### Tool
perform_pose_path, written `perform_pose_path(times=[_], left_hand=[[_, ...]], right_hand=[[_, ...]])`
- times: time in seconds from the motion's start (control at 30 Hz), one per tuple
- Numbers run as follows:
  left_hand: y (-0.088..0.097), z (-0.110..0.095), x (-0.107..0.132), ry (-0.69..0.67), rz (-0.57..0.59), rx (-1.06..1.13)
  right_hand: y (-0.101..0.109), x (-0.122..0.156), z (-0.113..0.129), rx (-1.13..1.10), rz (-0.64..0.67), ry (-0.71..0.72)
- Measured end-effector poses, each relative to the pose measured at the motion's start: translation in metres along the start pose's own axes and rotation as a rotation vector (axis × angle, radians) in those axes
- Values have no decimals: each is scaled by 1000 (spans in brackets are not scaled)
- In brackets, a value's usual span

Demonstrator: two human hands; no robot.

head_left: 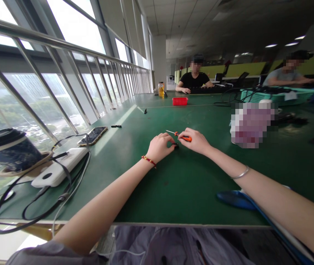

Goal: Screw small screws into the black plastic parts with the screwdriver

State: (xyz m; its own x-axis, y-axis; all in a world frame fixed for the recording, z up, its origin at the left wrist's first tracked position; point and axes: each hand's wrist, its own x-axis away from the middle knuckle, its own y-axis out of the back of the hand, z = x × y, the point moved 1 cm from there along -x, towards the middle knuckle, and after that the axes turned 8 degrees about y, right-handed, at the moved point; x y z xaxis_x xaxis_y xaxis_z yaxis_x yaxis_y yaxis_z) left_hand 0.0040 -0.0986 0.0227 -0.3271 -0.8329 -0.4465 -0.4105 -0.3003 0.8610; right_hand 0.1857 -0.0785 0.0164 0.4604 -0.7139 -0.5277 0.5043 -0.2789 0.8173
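Observation:
Over the middle of the green table, my right hand (197,141) is closed around a screwdriver (186,138) with an orange and black handle. Its thin metal shaft points away to the left, above the tabletop. Beside it my left hand (161,147) pinches a small black part (175,145) between thumb and fingers, low at the table surface. The part is too small and too covered to name. The two hands are close together, with the screwdriver's tip off the part.
On the left lie a phone (93,135), a white power strip (60,167) with cables, and a dark cup (10,151). Small black pieces (116,126) rest farther off. A red basket (179,101), a jar (161,89) and a teal basket (278,96) stand beyond, where two people sit.

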Motion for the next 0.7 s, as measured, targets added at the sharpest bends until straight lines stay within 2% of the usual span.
perform_pose_path(times=[0.1, 0.27, 0.4, 0.57, 0.7], left_hand=[[2, -4, 4, 16, 48, 48], [-5, -4, 6, 33, 146, 55], [-10, 0, 4, 43, 170, 96], [-12, 4, 2, 34, 146, 138], [-17, 10, -1, -51, 152, 240]], right_hand=[[4, -1, -11, 57, -43, -123], [4, 0, -24, 144, 10, -290], [-2, 1, -22, 191, 108, -290], [-5, 0, -18, 253, 211, -253], [-3, 0, -19, 264, 244, -244]])
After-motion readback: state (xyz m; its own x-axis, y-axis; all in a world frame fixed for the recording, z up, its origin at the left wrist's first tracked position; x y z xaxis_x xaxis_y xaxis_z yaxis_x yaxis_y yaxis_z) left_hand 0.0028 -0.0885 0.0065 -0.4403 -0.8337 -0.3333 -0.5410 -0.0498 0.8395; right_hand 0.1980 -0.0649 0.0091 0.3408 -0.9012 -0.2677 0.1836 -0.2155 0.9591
